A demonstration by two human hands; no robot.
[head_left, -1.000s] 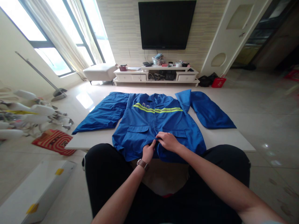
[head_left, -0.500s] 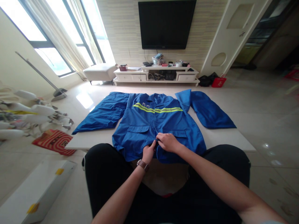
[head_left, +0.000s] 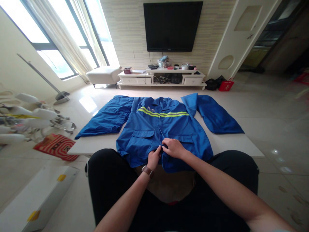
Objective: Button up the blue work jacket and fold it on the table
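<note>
White oblong box with yellow clasps (head_left: 41, 199): is sitting on the floor in the lower left of the frame.
Long-handled grey sweeping tool (head_left: 40, 72): is slanting down towards the floor in the upper left.
Red bag with tan curved stripes (head_left: 56, 146): is lying at the left, just beside the table end.
Flat white table (head_left: 83, 146): is stretching across the middle of the frame, bearing the jacket.
Blue cloth work jacket with yellow-green chest stripes (head_left: 166, 125): is lying front up in the centre, collar away from me, sleeves spreading to both sides, hem hanging over the near edge.
Low white wooden cabinet (head_left: 135, 80): is standing upper centre, holding small clutter.
My left hand, bare (head_left: 154, 158): is wearing a brown-strapped wristwatch (head_left: 147, 171) and pinching the jacket's front edge near the hem, thumb up; my other fingers are partly hiding.
My right hand, bare (head_left: 174, 147): is pinching the same edge just beside it, fingers curling; which cloth layer I am gripping, I cannot tell.
Small bright-red carrier bag (head_left: 226, 85): is resting on the floor, upper right.
</note>
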